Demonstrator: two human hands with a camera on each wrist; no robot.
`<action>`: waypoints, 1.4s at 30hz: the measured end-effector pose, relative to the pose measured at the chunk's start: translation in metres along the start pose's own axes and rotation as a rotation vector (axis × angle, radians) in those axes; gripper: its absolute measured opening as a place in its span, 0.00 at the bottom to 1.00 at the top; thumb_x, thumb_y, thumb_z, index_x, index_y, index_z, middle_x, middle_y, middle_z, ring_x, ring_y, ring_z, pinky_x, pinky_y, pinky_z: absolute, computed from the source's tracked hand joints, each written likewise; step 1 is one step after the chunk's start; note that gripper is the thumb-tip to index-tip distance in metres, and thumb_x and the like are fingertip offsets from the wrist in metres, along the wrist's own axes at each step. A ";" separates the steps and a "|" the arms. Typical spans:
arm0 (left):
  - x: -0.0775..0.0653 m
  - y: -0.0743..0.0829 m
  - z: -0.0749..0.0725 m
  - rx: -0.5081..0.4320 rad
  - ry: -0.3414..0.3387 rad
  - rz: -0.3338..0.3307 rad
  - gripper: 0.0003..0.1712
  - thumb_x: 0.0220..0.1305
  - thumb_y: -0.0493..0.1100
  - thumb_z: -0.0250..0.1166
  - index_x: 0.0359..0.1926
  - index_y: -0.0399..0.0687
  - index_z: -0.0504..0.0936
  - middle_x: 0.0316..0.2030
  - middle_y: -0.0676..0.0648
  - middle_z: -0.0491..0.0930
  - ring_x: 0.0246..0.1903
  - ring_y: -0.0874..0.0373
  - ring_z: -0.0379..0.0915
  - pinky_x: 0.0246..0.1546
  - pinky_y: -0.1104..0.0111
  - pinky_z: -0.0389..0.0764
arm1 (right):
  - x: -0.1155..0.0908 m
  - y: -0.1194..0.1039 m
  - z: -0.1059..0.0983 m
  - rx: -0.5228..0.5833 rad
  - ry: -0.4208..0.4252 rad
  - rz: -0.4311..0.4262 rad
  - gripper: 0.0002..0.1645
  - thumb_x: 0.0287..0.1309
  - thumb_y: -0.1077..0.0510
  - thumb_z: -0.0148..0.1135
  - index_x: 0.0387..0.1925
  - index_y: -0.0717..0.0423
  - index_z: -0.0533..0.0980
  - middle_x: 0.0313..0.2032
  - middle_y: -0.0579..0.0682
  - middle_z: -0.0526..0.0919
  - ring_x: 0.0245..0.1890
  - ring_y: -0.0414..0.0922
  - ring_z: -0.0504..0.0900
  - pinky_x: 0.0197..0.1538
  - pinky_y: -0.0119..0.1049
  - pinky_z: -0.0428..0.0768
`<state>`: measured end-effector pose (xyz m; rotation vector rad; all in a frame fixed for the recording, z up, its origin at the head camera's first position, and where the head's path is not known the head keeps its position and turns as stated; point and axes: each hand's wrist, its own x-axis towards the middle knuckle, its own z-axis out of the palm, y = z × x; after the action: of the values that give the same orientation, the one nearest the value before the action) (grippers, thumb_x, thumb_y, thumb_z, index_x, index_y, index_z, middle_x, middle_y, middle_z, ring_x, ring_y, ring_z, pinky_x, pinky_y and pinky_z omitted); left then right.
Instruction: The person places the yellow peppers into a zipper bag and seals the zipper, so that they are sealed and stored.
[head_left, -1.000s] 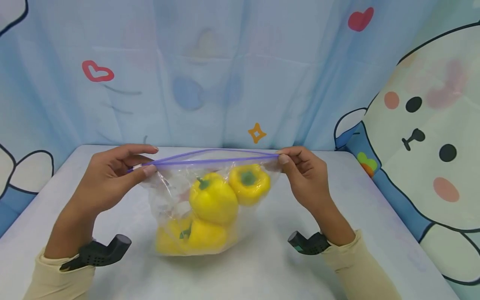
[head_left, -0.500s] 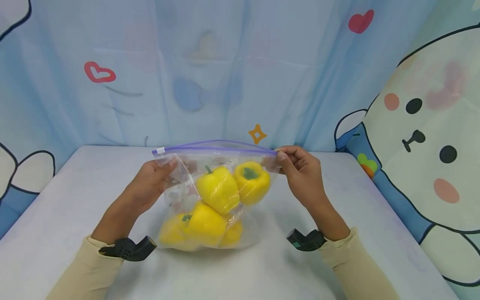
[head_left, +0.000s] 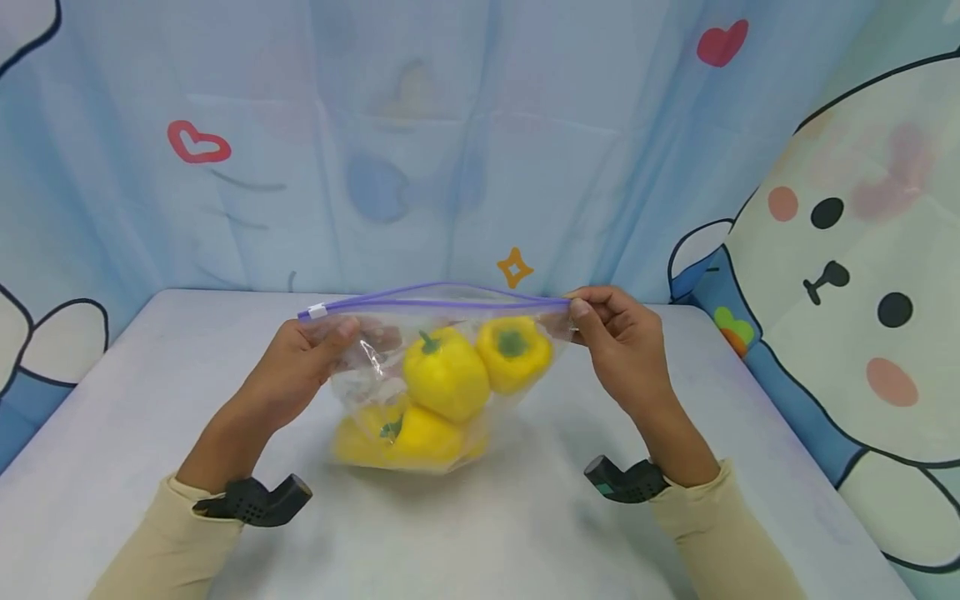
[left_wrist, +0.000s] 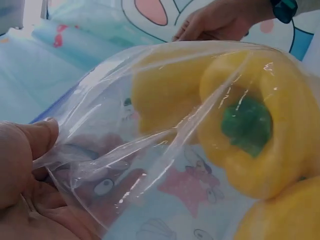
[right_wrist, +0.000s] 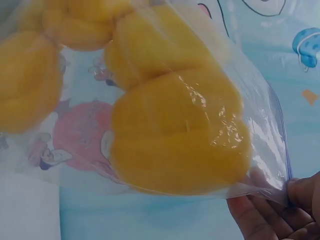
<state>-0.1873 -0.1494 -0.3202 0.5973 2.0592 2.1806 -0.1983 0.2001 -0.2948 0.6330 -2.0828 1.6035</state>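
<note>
A clear slider bag (head_left: 360, 358) with a purple zip strip (head_left: 442, 303) hangs upright between both hands. Several yellow bell peppers (head_left: 446, 372) with green stems are inside, two higher on the right and others at the bottom. My left hand (head_left: 300, 367) grips the bag's upper left side, thumb in front, just under the white slider (head_left: 317, 311). At the upper right corner, my right hand (head_left: 618, 346) pinches the bag at the zip strip. In the left wrist view, the thumb (left_wrist: 42, 136) presses the film against the fingers behind. The right wrist view shows a large pepper (right_wrist: 180, 135) close to that corner.
The white table (head_left: 480, 542) lies under the bag. A blue curtain (head_left: 420, 167) with printed hearts and cartoon figures stands behind it and along the sides. Each wrist wears a black camera; the left one (head_left: 258, 500) sits below the bag's left side.
My left hand has left the slider end and moved right and down to grip the film under it. Lately the bag's bottom has risen, and my right hand has shifted slightly right.
</note>
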 end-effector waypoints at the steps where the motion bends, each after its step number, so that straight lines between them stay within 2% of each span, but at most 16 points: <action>1: 0.001 -0.002 0.001 0.009 0.019 -0.016 0.22 0.72 0.49 0.55 0.56 0.38 0.79 0.48 0.49 0.84 0.51 0.54 0.78 0.52 0.66 0.77 | 0.000 0.001 -0.001 0.006 -0.011 0.006 0.12 0.66 0.66 0.54 0.45 0.73 0.75 0.34 0.48 0.83 0.35 0.42 0.84 0.44 0.32 0.82; 5: 0.004 -0.008 0.005 0.048 0.080 -0.044 0.25 0.71 0.49 0.57 0.58 0.34 0.77 0.46 0.51 0.85 0.49 0.57 0.79 0.50 0.66 0.78 | 0.002 0.005 -0.002 -0.001 -0.040 0.022 0.12 0.67 0.66 0.53 0.46 0.73 0.75 0.35 0.50 0.83 0.37 0.42 0.83 0.46 0.32 0.81; 8: 0.004 -0.010 0.004 0.049 0.126 -0.048 0.21 0.70 0.47 0.58 0.54 0.35 0.79 0.34 0.53 0.85 0.43 0.60 0.79 0.48 0.68 0.78 | 0.005 0.008 -0.003 -0.014 -0.031 0.020 0.12 0.67 0.65 0.54 0.46 0.72 0.76 0.35 0.53 0.83 0.37 0.43 0.83 0.47 0.32 0.81; 9: 0.004 -0.009 0.003 0.039 0.135 -0.046 0.18 0.70 0.46 0.59 0.51 0.36 0.80 0.28 0.55 0.82 0.39 0.61 0.78 0.46 0.69 0.79 | 0.006 0.009 -0.003 -0.010 -0.028 0.020 0.13 0.67 0.65 0.55 0.46 0.72 0.76 0.36 0.54 0.84 0.37 0.44 0.83 0.47 0.33 0.81; 10: 0.004 -0.009 0.001 0.030 0.133 -0.040 0.17 0.69 0.45 0.59 0.51 0.36 0.80 0.28 0.55 0.82 0.38 0.61 0.78 0.46 0.69 0.79 | 0.006 0.010 -0.003 -0.007 -0.026 0.021 0.13 0.67 0.65 0.55 0.46 0.72 0.77 0.36 0.55 0.84 0.37 0.44 0.83 0.47 0.33 0.81; 12: 0.004 -0.008 -0.002 0.011 0.140 -0.014 0.12 0.69 0.42 0.59 0.46 0.39 0.82 0.22 0.55 0.74 0.32 0.62 0.73 0.43 0.70 0.79 | 0.008 0.012 -0.004 0.002 -0.026 0.033 0.13 0.66 0.64 0.55 0.47 0.72 0.77 0.37 0.55 0.84 0.37 0.44 0.84 0.46 0.34 0.81; 14: 0.003 -0.006 -0.004 0.031 0.155 0.030 0.15 0.69 0.40 0.59 0.49 0.34 0.82 0.23 0.55 0.75 0.32 0.63 0.76 0.41 0.70 0.80 | 0.009 0.013 -0.005 0.012 -0.028 0.050 0.14 0.66 0.64 0.55 0.47 0.72 0.77 0.36 0.54 0.85 0.36 0.43 0.84 0.46 0.34 0.81; 16: 0.002 -0.002 -0.006 0.040 0.185 0.086 0.17 0.68 0.38 0.59 0.50 0.27 0.80 0.29 0.53 0.83 0.32 0.62 0.80 0.41 0.68 0.82 | 0.009 0.015 -0.006 0.014 -0.028 0.065 0.14 0.67 0.63 0.56 0.47 0.72 0.77 0.35 0.53 0.85 0.35 0.43 0.85 0.45 0.34 0.81; 17: 0.002 0.000 -0.007 0.049 0.206 0.111 0.17 0.68 0.37 0.60 0.50 0.25 0.80 0.29 0.52 0.82 0.31 0.62 0.81 0.40 0.68 0.82 | 0.009 0.016 -0.006 0.017 -0.027 0.071 0.15 0.67 0.63 0.56 0.47 0.72 0.77 0.35 0.52 0.85 0.35 0.43 0.85 0.45 0.34 0.81; 19: 0.001 0.004 -0.007 0.054 0.231 0.153 0.21 0.67 0.37 0.60 0.53 0.19 0.76 0.36 0.50 0.86 0.36 0.58 0.84 0.41 0.65 0.82 | 0.009 0.018 -0.007 0.024 -0.022 0.076 0.15 0.67 0.62 0.56 0.47 0.72 0.76 0.34 0.51 0.85 0.35 0.43 0.85 0.45 0.34 0.81; 23: -0.002 0.013 -0.005 0.045 0.271 0.240 0.17 0.66 0.35 0.61 0.51 0.24 0.80 0.38 0.49 0.86 0.39 0.58 0.83 0.44 0.65 0.81 | 0.008 0.015 -0.007 0.032 -0.011 0.066 0.14 0.66 0.64 0.56 0.47 0.73 0.77 0.33 0.50 0.85 0.35 0.43 0.85 0.45 0.34 0.81; 28: -0.008 0.027 0.002 0.007 0.345 0.322 0.13 0.65 0.32 0.61 0.48 0.28 0.83 0.35 0.47 0.86 0.39 0.56 0.83 0.44 0.65 0.81 | 0.006 0.000 -0.009 0.007 0.010 0.017 0.13 0.65 0.64 0.57 0.45 0.72 0.78 0.34 0.51 0.85 0.36 0.44 0.85 0.45 0.34 0.81; 30: -0.010 0.030 0.004 -0.002 0.356 0.335 0.12 0.65 0.32 0.62 0.47 0.31 0.84 0.36 0.47 0.86 0.39 0.56 0.83 0.43 0.66 0.81 | 0.005 -0.006 -0.011 0.005 0.021 -0.002 0.13 0.65 0.65 0.57 0.45 0.72 0.78 0.34 0.51 0.85 0.35 0.45 0.85 0.45 0.34 0.81; 33: -0.011 0.032 0.008 0.001 0.330 0.344 0.12 0.65 0.33 0.61 0.47 0.30 0.84 0.35 0.46 0.86 0.38 0.56 0.84 0.43 0.65 0.81 | 0.004 -0.012 -0.014 0.009 0.034 -0.016 0.13 0.65 0.66 0.57 0.45 0.73 0.78 0.33 0.50 0.85 0.35 0.44 0.84 0.45 0.33 0.81; 37: -0.013 0.031 0.011 0.062 0.320 0.344 0.14 0.66 0.34 0.61 0.48 0.27 0.82 0.33 0.46 0.86 0.34 0.55 0.85 0.40 0.66 0.82 | 0.002 -0.016 -0.019 -0.008 0.059 -0.021 0.12 0.64 0.65 0.58 0.45 0.72 0.79 0.35 0.49 0.86 0.37 0.42 0.85 0.45 0.31 0.81; 42: -0.009 0.026 0.012 0.064 0.323 0.264 0.16 0.67 0.36 0.61 0.49 0.27 0.82 0.33 0.48 0.87 0.34 0.56 0.85 0.36 0.66 0.83 | 0.003 -0.011 -0.020 -0.038 0.047 0.015 0.14 0.64 0.63 0.58 0.46 0.70 0.79 0.35 0.50 0.86 0.37 0.43 0.85 0.45 0.31 0.80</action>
<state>-0.1700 -0.1433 -0.2967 0.5859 2.3324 2.5107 -0.1931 0.2167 -0.2794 0.5619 -2.0837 1.5680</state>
